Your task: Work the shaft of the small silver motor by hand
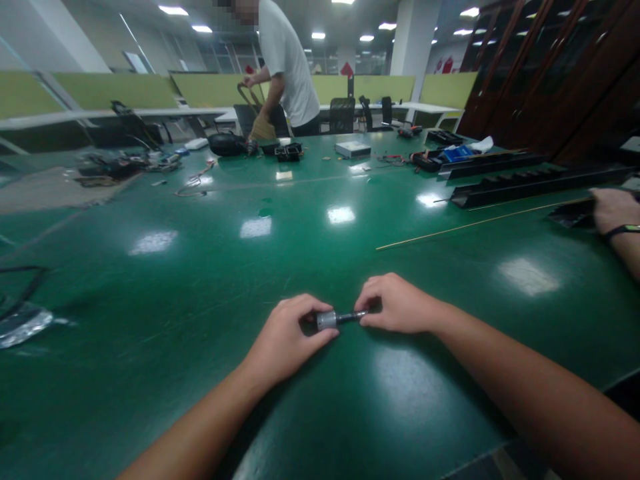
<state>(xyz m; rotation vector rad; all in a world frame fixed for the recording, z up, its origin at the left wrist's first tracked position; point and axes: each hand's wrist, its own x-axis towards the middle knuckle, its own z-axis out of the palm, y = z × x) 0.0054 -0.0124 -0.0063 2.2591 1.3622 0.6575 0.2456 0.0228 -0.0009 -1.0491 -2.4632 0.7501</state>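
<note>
Low over the glossy green tabletop (200,360), both hands meet at a small part: a silver-grey cylinder (327,321) with a thin dark shaft (346,318) running out to the right. My left hand (295,330) has thumb and fingers closed around the cylinder. At the far end of the shaft, the fingertips of my right hand (395,303) pinch its slim metallic tip (361,313). The part lies nearly level, pointing left to right. I cannot tell exactly what kind of part it is, and its left end is hidden inside my left hand.
A co-worker's hand (615,210) rests on a black channel at the right edge, near a thin yellow rod (450,228). Black rails (540,185) lie beyond. Another person (287,67) stands across the table by a bag. Tangled parts (120,167) sit back left; a silver box (353,149) stands farther off.
</note>
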